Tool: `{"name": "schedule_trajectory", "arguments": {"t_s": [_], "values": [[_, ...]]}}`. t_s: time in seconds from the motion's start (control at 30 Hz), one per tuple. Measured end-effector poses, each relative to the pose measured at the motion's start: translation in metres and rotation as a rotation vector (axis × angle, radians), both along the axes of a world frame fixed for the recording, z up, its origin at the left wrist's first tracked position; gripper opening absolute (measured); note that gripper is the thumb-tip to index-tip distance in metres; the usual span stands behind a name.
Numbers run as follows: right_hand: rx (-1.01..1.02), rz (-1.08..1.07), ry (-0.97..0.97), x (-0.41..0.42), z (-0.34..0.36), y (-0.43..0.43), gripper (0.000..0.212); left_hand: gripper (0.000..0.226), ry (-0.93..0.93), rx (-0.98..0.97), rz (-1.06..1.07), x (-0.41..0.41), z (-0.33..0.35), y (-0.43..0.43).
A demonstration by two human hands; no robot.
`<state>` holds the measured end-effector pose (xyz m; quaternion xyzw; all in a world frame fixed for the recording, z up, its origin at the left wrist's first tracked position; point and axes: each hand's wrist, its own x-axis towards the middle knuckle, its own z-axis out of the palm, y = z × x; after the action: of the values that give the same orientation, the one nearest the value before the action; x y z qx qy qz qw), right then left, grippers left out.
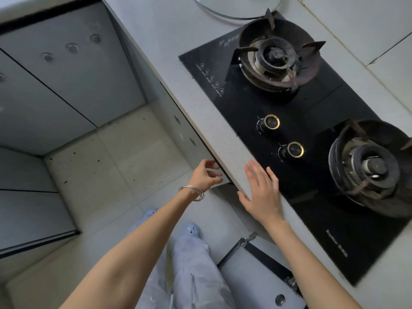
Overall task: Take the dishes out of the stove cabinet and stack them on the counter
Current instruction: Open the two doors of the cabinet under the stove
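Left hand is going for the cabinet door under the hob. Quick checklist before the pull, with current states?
1. Left hand gripping the cabinet door: cannot tell; its curled fingers are at the door's top edge, under the counter.
2. Right hand free: ok; flat on the counter edge, holding nothing.
3. Burners off: ok; no flame at the far burner or near burner.
4. Stacking space: ok; bare counter beside the hob, glass lid at the far end.
5. Foot room: not ok; another open door stands out beside the person's legs.
6. Dishes located: cannot tell; none in view.
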<state>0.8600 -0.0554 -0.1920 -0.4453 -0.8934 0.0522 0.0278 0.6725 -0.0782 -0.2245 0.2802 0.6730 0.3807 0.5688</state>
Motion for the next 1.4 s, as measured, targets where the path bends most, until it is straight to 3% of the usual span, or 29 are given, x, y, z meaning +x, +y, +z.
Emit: {"name": "schedule_trajectory", "arguments": {"t_s": [0.2,0.5,0.8,0.97,1.4], "values": [[-0.013,0.000,-0.002,0.001,0.001,0.000,0.076,0.057,0.041,0.021,-0.078,0.007,0.004,0.005],[-0.008,0.008,0.018,0.002,0.000,-0.001,0.073,0.045,-0.046,-0.038,-0.031,0.002,0.009,0.007],[-0.009,-0.008,-0.059,-0.001,0.004,-0.002,0.075,0.045,0.075,-0.053,-0.109,-0.017,0.011,-0.024],[-0.019,-0.022,-0.121,-0.008,0.006,-0.010,0.082,0.049,0.119,-0.041,-0.159,-0.048,0.007,-0.060],[-0.120,-0.082,-0.003,-0.119,0.006,-0.125,0.078,0.056,0.240,0.035,-0.277,-0.179,0.004,-0.137]]}}
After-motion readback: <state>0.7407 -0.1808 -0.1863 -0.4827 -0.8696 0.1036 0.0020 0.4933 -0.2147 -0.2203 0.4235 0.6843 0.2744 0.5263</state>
